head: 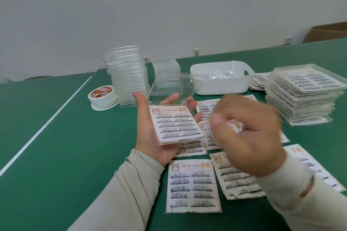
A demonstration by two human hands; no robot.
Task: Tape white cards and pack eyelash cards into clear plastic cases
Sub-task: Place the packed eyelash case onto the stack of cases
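Note:
My left hand (148,137) is palm up and grips a clear plastic case (161,141) from below. An eyelash card (176,125) printed MEOW LASH lies inside it, and the clear lid (169,88) stands open, tilted up and away. My right hand (247,137) is blurred by motion just right of the case, above the table, fingers curled, with nothing visible in it. Several loose eyelash cards (193,185) lie flat on the green table (65,155) under and in front of both hands.
A tall stack of empty clear cases (127,77) and a shorter stack (166,71) stand at the back. Tape rolls (102,95) sit to their left. A white bin (221,82) holds paper strips. Packed cases (300,99) are piled at right.

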